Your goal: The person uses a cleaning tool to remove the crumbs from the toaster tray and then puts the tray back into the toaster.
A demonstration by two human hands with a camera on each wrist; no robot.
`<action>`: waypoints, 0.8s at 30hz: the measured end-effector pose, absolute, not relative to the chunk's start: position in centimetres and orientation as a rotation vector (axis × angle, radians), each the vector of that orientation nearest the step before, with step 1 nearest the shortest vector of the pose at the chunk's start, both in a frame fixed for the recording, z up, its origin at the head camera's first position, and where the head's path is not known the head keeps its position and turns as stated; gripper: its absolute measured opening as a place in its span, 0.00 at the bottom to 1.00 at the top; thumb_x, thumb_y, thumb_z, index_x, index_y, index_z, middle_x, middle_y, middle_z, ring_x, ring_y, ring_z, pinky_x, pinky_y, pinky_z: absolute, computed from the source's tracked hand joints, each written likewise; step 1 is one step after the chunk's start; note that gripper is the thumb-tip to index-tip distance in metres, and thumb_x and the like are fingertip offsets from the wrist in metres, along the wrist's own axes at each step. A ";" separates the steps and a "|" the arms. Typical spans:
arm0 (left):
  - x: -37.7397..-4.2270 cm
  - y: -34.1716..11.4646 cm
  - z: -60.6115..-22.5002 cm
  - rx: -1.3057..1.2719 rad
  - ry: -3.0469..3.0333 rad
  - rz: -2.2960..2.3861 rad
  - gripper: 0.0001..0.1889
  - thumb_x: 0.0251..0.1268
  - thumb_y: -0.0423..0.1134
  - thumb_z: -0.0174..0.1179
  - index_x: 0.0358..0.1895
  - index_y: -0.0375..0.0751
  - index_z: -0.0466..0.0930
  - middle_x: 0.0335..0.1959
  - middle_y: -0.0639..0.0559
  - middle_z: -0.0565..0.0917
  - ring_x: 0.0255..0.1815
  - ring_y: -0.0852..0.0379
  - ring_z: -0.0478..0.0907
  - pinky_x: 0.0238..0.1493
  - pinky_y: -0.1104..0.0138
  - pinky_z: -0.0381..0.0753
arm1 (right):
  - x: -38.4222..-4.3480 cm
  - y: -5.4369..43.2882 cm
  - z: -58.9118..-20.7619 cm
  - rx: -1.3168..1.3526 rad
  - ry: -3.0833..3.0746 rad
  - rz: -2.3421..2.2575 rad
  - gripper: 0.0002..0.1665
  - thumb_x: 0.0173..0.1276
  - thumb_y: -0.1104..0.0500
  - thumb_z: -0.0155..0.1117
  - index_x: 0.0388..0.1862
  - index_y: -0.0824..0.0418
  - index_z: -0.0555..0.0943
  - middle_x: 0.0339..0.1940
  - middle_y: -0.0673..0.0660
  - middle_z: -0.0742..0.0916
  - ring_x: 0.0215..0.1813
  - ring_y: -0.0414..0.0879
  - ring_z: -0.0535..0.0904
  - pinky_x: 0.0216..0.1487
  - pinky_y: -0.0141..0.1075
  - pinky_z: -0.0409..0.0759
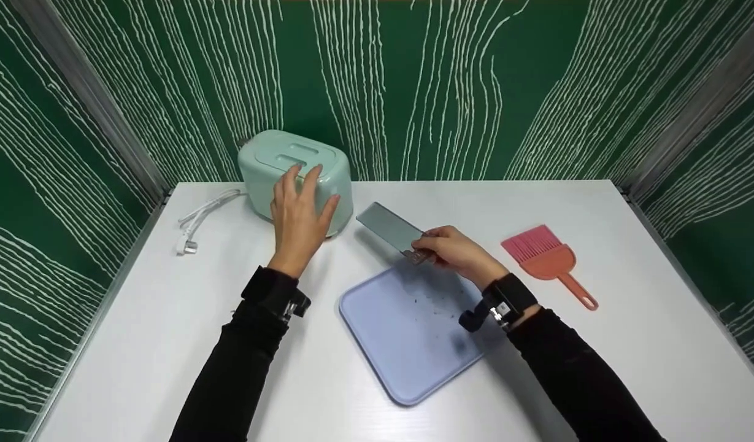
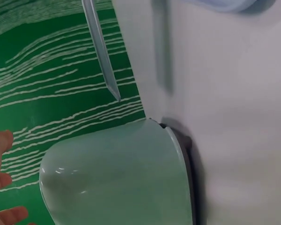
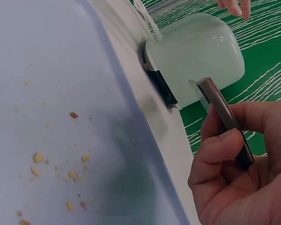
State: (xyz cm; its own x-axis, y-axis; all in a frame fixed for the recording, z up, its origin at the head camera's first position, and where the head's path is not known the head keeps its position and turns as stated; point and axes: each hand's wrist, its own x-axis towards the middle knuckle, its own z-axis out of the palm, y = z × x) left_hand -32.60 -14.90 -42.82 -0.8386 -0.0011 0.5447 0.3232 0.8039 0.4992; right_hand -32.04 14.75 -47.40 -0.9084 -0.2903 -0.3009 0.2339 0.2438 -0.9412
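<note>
In the head view a mint-green toaster (image 1: 260,178) stands at the back left of the white table. My left hand (image 1: 299,218) hovers before its near end with fingers spread; both wrist views show a gap between fingers and toaster. My right hand (image 1: 459,248) pinches the dark end of a toaster crumb tray (image 1: 389,226), thumb on one side and fingers on the other. The slim tray (image 2: 101,51) is held in the air, its far end towards the toaster. Beneath my right hand lies a blue tray (image 1: 389,344) with yellow and brown crumbs (image 3: 74,174).
A pink-bristled brush (image 1: 533,241) lies with an orange dustpan (image 1: 551,263) on the right of the table. The toaster's white cord and plug (image 1: 192,227) lie at the left. Green walls with white lines (image 1: 377,92) close off the back and sides.
</note>
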 end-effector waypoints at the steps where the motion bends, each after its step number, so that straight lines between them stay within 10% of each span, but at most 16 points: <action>1: -32.9 -14.9 -42.8 -0.236 -2.464 -0.804 0.31 0.77 0.49 0.67 0.78 0.46 0.73 0.81 0.35 0.66 0.82 0.34 0.63 0.75 0.36 0.69 | -32.2 14.6 -47.4 -0.050 2.108 -1.694 0.11 0.79 0.58 0.63 0.34 0.58 0.81 0.23 0.44 0.83 0.22 0.34 0.69 0.25 0.29 0.65; 24: -36.5 -15.6 -44.9 -0.277 -2.520 -0.722 0.32 0.78 0.45 0.65 0.80 0.43 0.71 0.82 0.32 0.65 0.89 0.30 0.50 0.86 0.39 0.55 | -35.1 11.9 -48.6 -0.075 2.078 -1.503 0.12 0.80 0.59 0.62 0.35 0.60 0.86 0.22 0.46 0.83 0.20 0.35 0.68 0.23 0.27 0.65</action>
